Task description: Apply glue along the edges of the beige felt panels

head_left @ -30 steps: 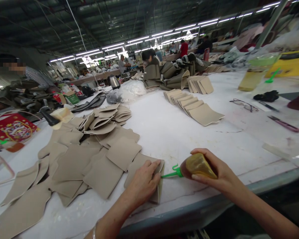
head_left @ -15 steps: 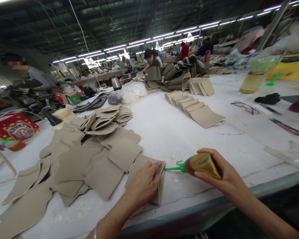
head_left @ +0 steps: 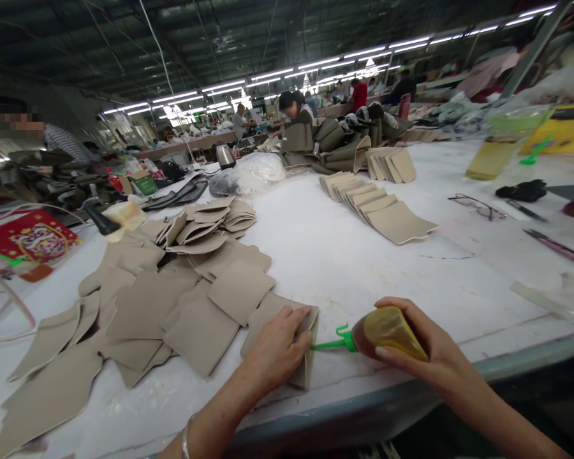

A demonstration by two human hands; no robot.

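Note:
My left hand holds a beige, leather-like piece against the table, its index finger and thumb at the right edge. That edge looks layered or folded, with a slightly raised flap. In my right hand is a soft squeeze bottle of yellowish-brown liquid, lying nearly level. Its thin green nozzle points left, with the tip at the edge of the piece near my left thumb; whether it touches is unclear. To the left lies a heap of similar beige pieces.
A fanned row of beige pieces lies across the table. Eyeglasses, pink-handled snips and a container of yellow liquid are at the right. A red bag stands at far left; other people work behind.
The bottle in my right hand has moved slightly toward me, its nozzle tip sliding nearer along the piece's edge. My left hand stays on the piece. The view has shifted slightly.

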